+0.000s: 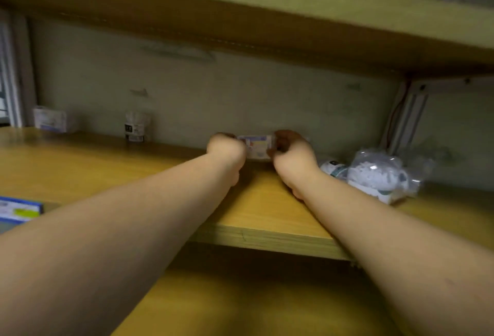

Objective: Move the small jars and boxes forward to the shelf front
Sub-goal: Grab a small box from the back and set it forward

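Left hand: the left hand is deep in at the back of the shelf, fingers curled round the left end of a small box.
Right hand: the right hand is right there too, fingers curled round the box's right end, so the box sits gripped between the two hands.
Small box: pale, with blurred purple and yellow print, close up against the back wall; whether it rests on the shelf or is lifted just clear, I cannot tell.
Jar: a small jar with a dark label stands upright at the back, well left of the hands.
Far-left box: a pale box stands against the wall in the left corner, beyond the jar.
Blue box: a blue-edged box lies at the left edge of the picture, near the shelf's front.
Bottle: a white bottle lies on its side just right of the right wrist.
Bag: a clear plastic bag of white stuff lies touching the bottle, further right.
Upper shelf: another board runs overhead.
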Tool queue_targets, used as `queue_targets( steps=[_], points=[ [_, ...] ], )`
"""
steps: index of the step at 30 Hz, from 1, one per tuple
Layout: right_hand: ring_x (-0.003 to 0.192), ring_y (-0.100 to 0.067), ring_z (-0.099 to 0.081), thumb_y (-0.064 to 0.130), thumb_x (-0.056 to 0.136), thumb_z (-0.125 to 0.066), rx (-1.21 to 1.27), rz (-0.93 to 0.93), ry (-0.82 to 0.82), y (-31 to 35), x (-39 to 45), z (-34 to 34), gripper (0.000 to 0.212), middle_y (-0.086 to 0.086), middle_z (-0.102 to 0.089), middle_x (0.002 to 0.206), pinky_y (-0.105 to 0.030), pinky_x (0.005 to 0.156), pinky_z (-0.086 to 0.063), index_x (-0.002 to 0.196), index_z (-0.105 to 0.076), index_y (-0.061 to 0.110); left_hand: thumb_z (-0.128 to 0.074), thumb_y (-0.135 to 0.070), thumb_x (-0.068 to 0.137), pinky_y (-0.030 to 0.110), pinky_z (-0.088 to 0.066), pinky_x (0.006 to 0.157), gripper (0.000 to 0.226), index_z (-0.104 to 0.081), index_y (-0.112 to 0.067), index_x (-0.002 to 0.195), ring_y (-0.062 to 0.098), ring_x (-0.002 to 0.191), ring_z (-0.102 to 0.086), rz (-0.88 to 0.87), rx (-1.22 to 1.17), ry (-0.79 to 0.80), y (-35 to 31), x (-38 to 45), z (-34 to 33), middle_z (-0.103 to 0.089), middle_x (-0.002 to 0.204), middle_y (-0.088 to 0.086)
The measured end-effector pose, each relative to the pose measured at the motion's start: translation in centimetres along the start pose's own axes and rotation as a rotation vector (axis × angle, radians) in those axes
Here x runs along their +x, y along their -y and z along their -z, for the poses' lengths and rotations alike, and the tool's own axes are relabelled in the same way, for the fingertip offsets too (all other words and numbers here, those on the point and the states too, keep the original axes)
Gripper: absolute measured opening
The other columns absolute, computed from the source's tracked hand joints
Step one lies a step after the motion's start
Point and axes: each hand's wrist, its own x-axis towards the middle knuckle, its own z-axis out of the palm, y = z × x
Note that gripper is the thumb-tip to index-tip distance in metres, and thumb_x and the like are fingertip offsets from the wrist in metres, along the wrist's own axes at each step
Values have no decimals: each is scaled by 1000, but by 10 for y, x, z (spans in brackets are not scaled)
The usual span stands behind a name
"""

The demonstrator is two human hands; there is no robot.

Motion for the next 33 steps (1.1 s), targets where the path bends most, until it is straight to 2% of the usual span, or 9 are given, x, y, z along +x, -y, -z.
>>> queue_targets(
  steps=[3,5,10,14,16,21,27,30,33],
  points=[
    [117,-22,-59,12,92,-67,8,-10,12,13,-23,22,42,0,-65,125,-27,95,-44,133,-58,19,-55,-17,99,32,-52,80,23,-61,-11,120,27,96,-65,-5,-13,6,-11,-37,10,-67,113,10],
    [117,-20,-61,11,92,-67,19,5,42,17,-39,38,46,1,-65,127,-35,101,-49,136,-56,17,-57,-16,97,31,-56,82,28,-61,-11,123,25,95,-68,-48,15,13,-14,-60,20,-69,111,10],
    [112,-13,-60,8,95,-62,65,2,132,5,-85,68,44,5,-63,125,-32,96,-52,137,-54,20,-54,-29,99,39,-55,96,20,-66,-23,114,21,104,-65,-80,151,31,-14,-118,35,-68,112,3],
    [115,-15,-60,12,95,-62,-13,-10,120,-3,-105,71,47,5,-62,131,-38,101,-50,140,-50,20,-50,-23,99,36,-56,93,34,-63,-18,130,18,108,-65,-139,300,88,-6,-137,39,-69,121,2],
    [115,-16,-61,13,95,-62,2,-19,105,-2,-107,71,46,5,-63,131,-41,101,-51,140,-51,20,-47,-17,97,36,-57,90,33,-65,-17,125,16,105,-66,-156,312,75,-5,-138,38,-70,117,2],
    [115,-17,-63,15,95,-63,-50,17,83,-4,-109,67,44,2,-66,129,-38,99,-52,138,-54,17,-49,-13,93,27,-52,76,35,-65,-15,124,16,104,-62,-191,436,57,-1,-137,36,-69,115,3],
    [114,-17,-62,17,95,-65,-67,28,82,-7,-109,67,43,2,-67,128,-33,95,-52,137,-57,17,-48,-16,93,29,-53,87,41,-64,-18,130,19,112,-61,-93,366,108,-7,-138,44,-67,124,2],
    [105,-12,-61,17,94,-67,-43,23,92,-2,-110,67,43,3,-67,127,-29,88,-50,136,-58,18,-50,-20,87,39,-55,95,38,-70,-16,120,23,110,-63,-42,329,160,-14,-133,55,-69,120,7],
    [100,-11,-60,14,92,-69,27,-13,90,13,-112,55,42,0,-68,125,-32,90,-54,133,-60,16,-50,-16,93,41,-55,96,34,-70,-13,120,24,110,-64,-66,310,160,-20,-128,78,-69,116,7]
  ],
)
